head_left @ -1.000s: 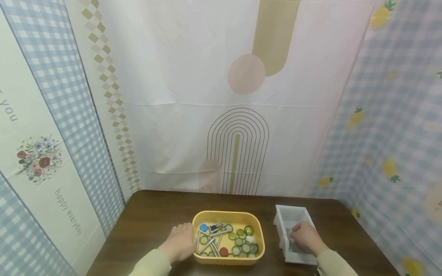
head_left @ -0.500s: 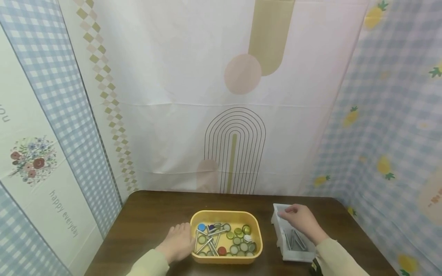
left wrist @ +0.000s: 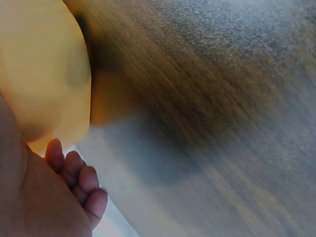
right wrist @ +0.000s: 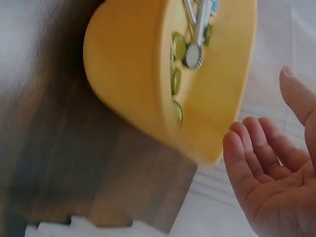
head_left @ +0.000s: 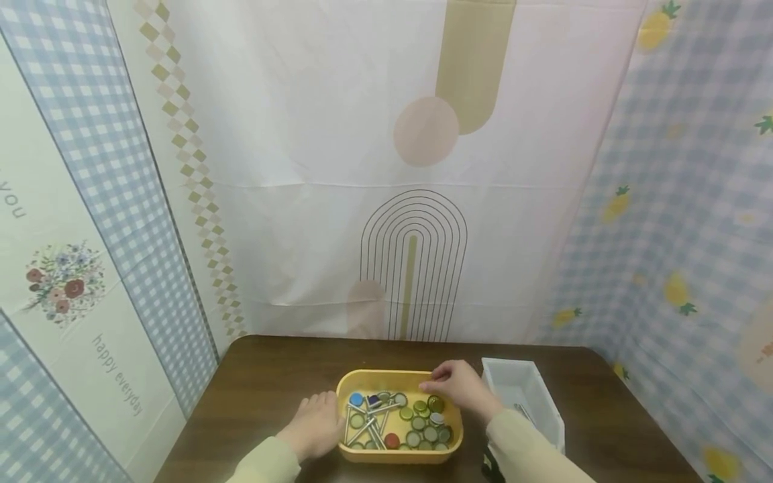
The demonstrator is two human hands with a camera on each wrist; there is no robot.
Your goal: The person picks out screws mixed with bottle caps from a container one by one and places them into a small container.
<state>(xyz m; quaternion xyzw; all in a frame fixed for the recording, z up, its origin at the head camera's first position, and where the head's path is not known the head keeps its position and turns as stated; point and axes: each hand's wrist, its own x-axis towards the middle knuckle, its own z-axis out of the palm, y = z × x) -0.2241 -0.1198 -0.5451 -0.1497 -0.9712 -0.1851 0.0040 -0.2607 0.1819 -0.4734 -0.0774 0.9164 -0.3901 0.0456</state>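
My left hand (head_left: 314,419) rests against the left side of a yellow plastic basin (head_left: 356,457), its fingers loosely extended along the outer wall in the left wrist view. In the basin, thin silver metal rods (head_left: 370,429) lie crossed on the left, and green bottle caps (head_left: 418,422) are spread mostly on the right. A red cap (head_left: 392,441) and a blue cap (head_left: 357,399) are among them. My right hand (head_left: 461,389) hovers over the basin's far right corner. In the right wrist view its palm (right wrist: 281,197) holds nothing, fingers loosely bent, thumb apart.
A white bin (head_left: 516,382) stands right of the basin, partly hidden by my right sleeve (head_left: 531,449); metal rods (head_left: 524,412) show inside it. Both containers stand on a dark wooden table (head_left: 284,365). A patterned cloth (head_left: 302,255) hangs behind the table's far edge.
My right hand has risen out of the white bin and moved left to the yellow basin. My left hand has stayed at the basin's left side.
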